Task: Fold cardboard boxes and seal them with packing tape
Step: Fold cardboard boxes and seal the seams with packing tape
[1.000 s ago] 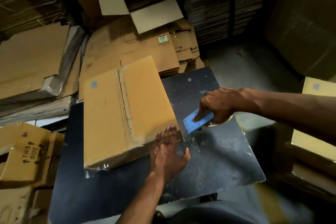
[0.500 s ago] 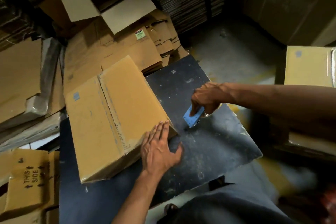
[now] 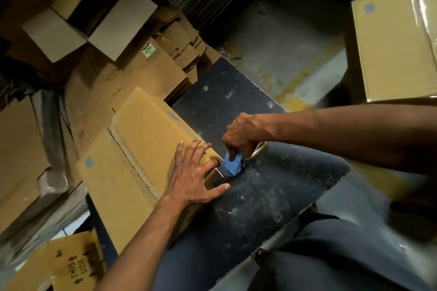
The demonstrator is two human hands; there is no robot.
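Observation:
A closed brown cardboard box [image 3: 132,163] lies on the dark table [image 3: 272,186], its top seam running away from me. My left hand [image 3: 196,175] rests flat on the box's near right corner with its fingers spread, the thumb reaching down toward the table. My right hand [image 3: 243,137] grips a blue tape dispenser [image 3: 233,163] with a roll of clear tape [image 3: 259,149] partly hidden behind the fingers. The dispenser's blue blade end touches the box's right side just beside my left fingertips.
A taped brown box [image 3: 397,45] stands at the right. An open box [image 3: 87,21] and piles of flattened cardboard [image 3: 151,71] lie beyond the table. At bottom left sits a box printed "THIS SIDE" [image 3: 71,267]. Grey floor [image 3: 283,38] shows behind the table.
My right hand has brought the dispenser left against the box's right side. My left hand has slid up onto the box's corner. The view has tilted and shifted.

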